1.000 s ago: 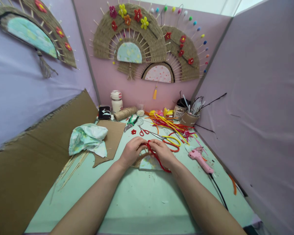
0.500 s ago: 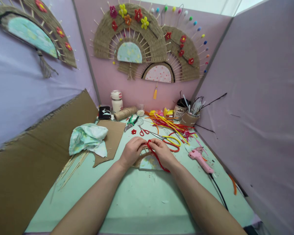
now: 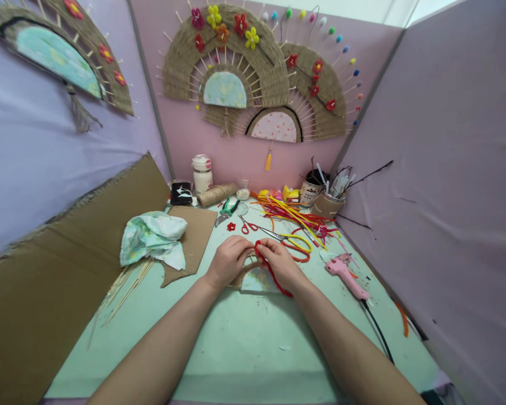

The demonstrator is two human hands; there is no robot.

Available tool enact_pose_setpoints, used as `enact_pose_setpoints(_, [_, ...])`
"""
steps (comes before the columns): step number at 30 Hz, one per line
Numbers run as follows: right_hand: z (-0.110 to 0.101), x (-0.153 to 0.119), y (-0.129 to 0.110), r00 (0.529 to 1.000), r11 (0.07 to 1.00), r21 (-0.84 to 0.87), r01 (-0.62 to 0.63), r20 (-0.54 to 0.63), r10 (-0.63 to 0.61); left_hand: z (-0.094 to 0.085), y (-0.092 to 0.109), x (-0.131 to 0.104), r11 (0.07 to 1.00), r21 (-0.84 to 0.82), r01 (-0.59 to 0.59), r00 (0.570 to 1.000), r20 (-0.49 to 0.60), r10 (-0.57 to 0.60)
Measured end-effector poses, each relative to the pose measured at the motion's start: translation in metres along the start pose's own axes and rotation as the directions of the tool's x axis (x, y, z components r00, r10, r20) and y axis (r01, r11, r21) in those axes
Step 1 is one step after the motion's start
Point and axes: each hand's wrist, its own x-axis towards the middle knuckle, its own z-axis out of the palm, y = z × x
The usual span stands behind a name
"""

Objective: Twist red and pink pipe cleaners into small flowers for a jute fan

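A red fuzzy strip (image 3: 275,279) is held in front of the wearer between the left hand (image 3: 229,263) and the right hand (image 3: 281,267). The fingers of both hands are pinched closed on it, thumbs against forefingers; a bend is formed at the fingertips, and the loose length is draped down past the right palm. Directly beneath the fingers, a half-round fan piece (image 3: 257,283) with a pale patterned centre is noted on the green table (image 3: 240,349), partly covered by the hands. Just beyond the fingers, slightly to the right, large scissors (image 3: 284,237) with yellow and red handles are laid; small red scissors (image 3: 245,230) and a red flower (image 3: 231,227) are found a little farther off. Well to the right of the fingers, a pink glue gun (image 3: 346,277) is placed on its side. Well to the left, a crumpled patterned cloth (image 3: 152,239) is seen lying partly over a cardboard sheet (image 3: 199,233) and thin sticks (image 3: 138,274). Farther beyond the fingers, green-handled cutters (image 3: 226,212) and a pile of coloured strips (image 3: 293,211) are observed, then a twine roll (image 3: 216,194) and a white bottle (image 3: 202,177). Farthest away, woven fans (image 3: 176,73) are displayed on the pink wall (image 3: 231,160)
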Motion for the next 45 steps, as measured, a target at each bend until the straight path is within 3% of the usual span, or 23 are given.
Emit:
enact_pose_setpoints(12, [0.002, 0.0, 0.001, 0.999, 0.999, -0.014, -0.051, 0.006, 0.051, -0.003, -0.001, 0.0, 0.982, 0.182, -0.058, 0.993, 0.113, 0.038])
enact_pose_setpoints(15, [0.002, 0.0, 0.001, 0.999, 0.998, -0.044, -0.048, 0.005, 0.048, -0.003, 0.003, 0.002, 0.995, 0.092, 0.028, 0.993, 0.112, -0.039])
enact_pose_setpoints(17, [0.002, -0.001, 0.0, 0.999, 0.995, -0.096, -0.038, 0.002, 0.038, -0.003, 0.005, 0.004, 0.986, -0.023, 0.168, 0.979, 0.125, -0.164])
enact_pose_setpoints(19, [0.002, -0.003, -0.002, 1.0, 0.984, -0.177, -0.015, 0.003, 0.016, -0.005, 0.005, 0.006, 0.922, -0.159, 0.353, 0.928, 0.186, -0.324])
enact_pose_setpoints(21, [0.002, -0.005, -0.005, 1.0, 0.965, -0.263, 0.021, 0.025, -0.015, -0.009, 0.003, 0.006, 0.789, -0.301, 0.535, 0.838, 0.306, -0.452])
enact_pose_setpoints(24, [0.003, -0.007, -0.007, 0.995, 0.941, -0.329, 0.075, 0.086, -0.049, -0.014, -0.001, 0.006, 0.526, -0.422, 0.739, 0.672, 0.528, -0.52])
enact_pose_setpoints(26, [0.004, -0.007, -0.006, 0.995, 0.94, -0.331, 0.076, 0.081, -0.052, -0.015, -0.001, 0.006, 0.429, -0.438, 0.79, 0.613, 0.575, -0.541])
enact_pose_setpoints(28, [0.003, -0.005, -0.004, 0.999, 0.95, -0.309, 0.05, 0.023, -0.045, -0.014, 0.0, 0.006, 0.421, -0.469, 0.777, 0.628, 0.528, -0.571])
enact_pose_setpoints(31, [0.001, -0.001, 0.0, 0.998, 0.976, -0.22, 0.005, -0.064, -0.019, -0.008, 0.002, 0.006, 0.477, -0.51, 0.716, 0.692, 0.428, -0.581])
enact_pose_setpoints(36, [0.0, 0.001, 0.002, 0.999, 0.991, -0.131, -0.021, -0.049, 0.015, -0.001, -0.005, 0.005, 0.626, -0.484, 0.612, 0.786, 0.28, -0.552])
enact_pose_setpoints(38, [0.0, 0.0, 0.002, 0.999, 0.992, -0.127, -0.024, -0.043, 0.019, 0.0, -0.006, 0.005, 0.613, -0.49, 0.62, 0.779, 0.289, -0.557])
enact_pose_setpoints(43, [0.0, 0.001, 0.002, 0.999, 0.99, -0.142, -0.013, -0.045, 0.007, 0.002, -0.004, 0.004, 0.435, -0.548, 0.715, 0.684, 0.417, -0.599])
enact_pose_setpoints(45, [0.0, 0.001, 0.002, 0.999, 0.988, -0.151, -0.013, -0.049, 0.005, 0.003, -0.004, 0.004, 0.426, -0.551, 0.718, 0.681, 0.425, -0.596])
